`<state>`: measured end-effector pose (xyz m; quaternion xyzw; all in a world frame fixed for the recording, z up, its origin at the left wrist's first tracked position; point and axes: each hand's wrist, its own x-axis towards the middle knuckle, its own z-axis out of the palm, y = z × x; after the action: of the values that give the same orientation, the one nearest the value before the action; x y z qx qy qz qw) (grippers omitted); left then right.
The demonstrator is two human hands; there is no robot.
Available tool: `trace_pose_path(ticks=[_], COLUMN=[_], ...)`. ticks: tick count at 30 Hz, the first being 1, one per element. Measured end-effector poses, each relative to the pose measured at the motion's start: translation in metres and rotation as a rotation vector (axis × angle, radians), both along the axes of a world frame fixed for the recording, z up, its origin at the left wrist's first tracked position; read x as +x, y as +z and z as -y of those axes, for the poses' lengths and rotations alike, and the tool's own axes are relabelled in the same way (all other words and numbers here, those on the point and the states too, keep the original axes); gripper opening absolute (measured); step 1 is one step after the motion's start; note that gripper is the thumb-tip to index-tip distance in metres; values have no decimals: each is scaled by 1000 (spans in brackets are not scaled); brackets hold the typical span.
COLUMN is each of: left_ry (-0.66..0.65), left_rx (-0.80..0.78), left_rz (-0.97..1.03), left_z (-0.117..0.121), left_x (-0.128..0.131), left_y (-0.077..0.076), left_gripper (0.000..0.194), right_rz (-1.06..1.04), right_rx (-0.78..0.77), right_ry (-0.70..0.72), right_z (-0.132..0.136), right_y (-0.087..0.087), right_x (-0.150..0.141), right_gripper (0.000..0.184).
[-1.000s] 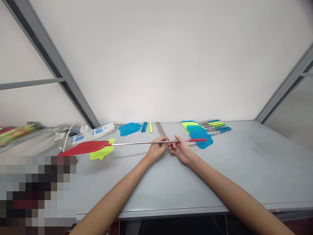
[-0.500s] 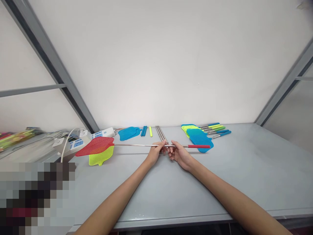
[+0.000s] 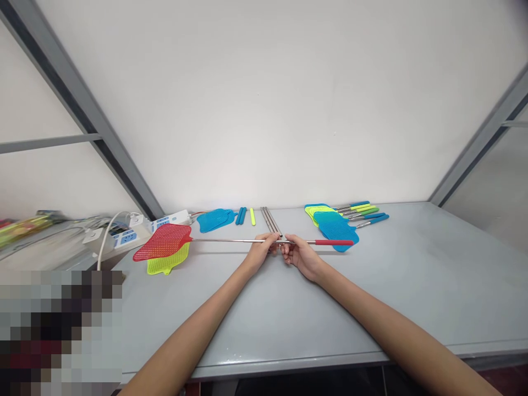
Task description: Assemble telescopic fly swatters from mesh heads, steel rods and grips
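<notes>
A red fly swatter [image 3: 163, 242] with a thin metal rod and a red grip lies level across the view, its head to the left. My left hand [image 3: 264, 247] pinches the rod near its middle. Just to the right, my right hand [image 3: 301, 254] is closed round the rod beside the red grip. Under the red head rests a loose yellow-green swatter head [image 3: 171, 262]. Beyond my hands, several metal rods [image 3: 268, 220] lie side by side, their near ends close to my fingers.
Blue swatter heads [image 3: 214, 220], blue grips [image 3: 241, 215] and a yellow grip [image 3: 253, 216] lie along the wall. Several whole swatters with blue and yellow-green heads [image 3: 336, 228] are piled at the right. Power strips [image 3: 132, 235] with cables stand at the left. A metal frame post [image 3: 124, 154] rises there.
The red swatter head has tilted and shifted slightly right relative to the yellow-green head. Both hands keep their hold on the rod. The whole view has moved slightly.
</notes>
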<state>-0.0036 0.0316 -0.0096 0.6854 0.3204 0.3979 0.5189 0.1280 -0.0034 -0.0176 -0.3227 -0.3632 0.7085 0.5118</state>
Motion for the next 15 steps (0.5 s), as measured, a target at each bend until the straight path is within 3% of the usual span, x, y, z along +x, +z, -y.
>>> trace_pose_path(ticks=[15], left_ry=[79], left_rx=[-18], left_rz=[-22], left_z=[1], left_x=[-1], left_y=[1], left_gripper=[39], right_rz=[-28], right_rx=[-26], right_ry=[-25], right_z=[-1], right_y=[2], right_x=[0], right_gripper=[30])
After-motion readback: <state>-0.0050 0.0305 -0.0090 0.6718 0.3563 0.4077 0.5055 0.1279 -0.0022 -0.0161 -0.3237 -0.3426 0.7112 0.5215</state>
